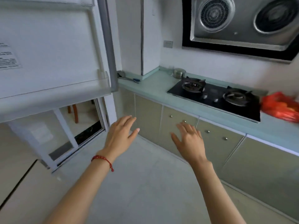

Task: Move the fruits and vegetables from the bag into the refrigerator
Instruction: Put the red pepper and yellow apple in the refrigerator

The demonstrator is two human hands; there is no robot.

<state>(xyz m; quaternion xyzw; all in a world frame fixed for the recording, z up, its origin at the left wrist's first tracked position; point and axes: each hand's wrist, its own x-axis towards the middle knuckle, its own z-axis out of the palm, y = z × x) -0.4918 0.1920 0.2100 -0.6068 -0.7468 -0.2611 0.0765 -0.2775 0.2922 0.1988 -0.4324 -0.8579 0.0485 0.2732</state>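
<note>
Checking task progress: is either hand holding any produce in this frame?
No: the left hand and right hand hang empty with fingers spread, while the red plastic bag sits on the countertop.

Two bare arms reach out over the floor. The left hand [121, 133] and the right hand [189, 139] have straight fingers and hold nothing. A red string [103, 160] is tied on the left wrist. The white fridge door [48, 50] stands open on the left. On the table [155, 88] sit a black stove [215, 98], a small metal pot [179, 72] and, far right, a red bag [281, 106].
</note>
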